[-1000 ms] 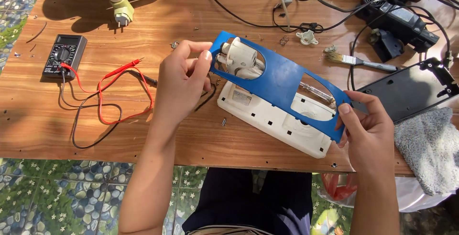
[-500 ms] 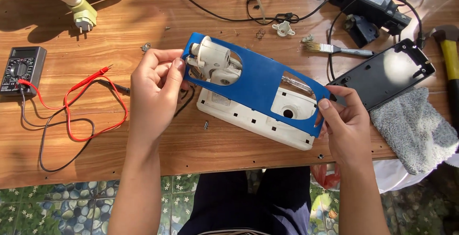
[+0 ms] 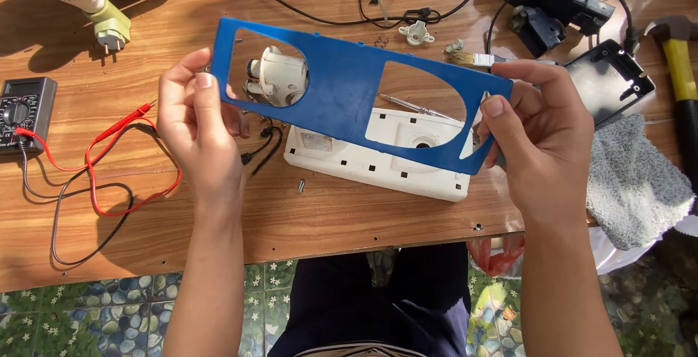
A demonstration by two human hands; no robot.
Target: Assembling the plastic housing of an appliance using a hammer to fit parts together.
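Both hands hold a flat blue plastic cover plate (image 3: 342,88) with two large oval cutouts, lifted above the wooden table (image 3: 349,211). My left hand (image 3: 198,121) pinches its left end, my right hand (image 3: 542,135) its right end. Under the plate lies a white plastic housing (image 3: 363,161) flat on the table. A white round part (image 3: 280,77) shows through the left cutout, and a thin screwdriver (image 3: 414,106) through the right one.
A black multimeter (image 3: 22,113) with red and black leads lies at the left. A light bulb on a plug adapter (image 3: 83,1) sits top left. A small brush (image 3: 472,59), black casing (image 3: 607,81), yellow-handled hammer (image 3: 676,59) and grey cloth (image 3: 636,182) lie right. A small screw (image 3: 300,185) rests near the housing.
The blue plate has come off the white housing and is lifted higher and held flatter toward the camera; the housing stays on the table.
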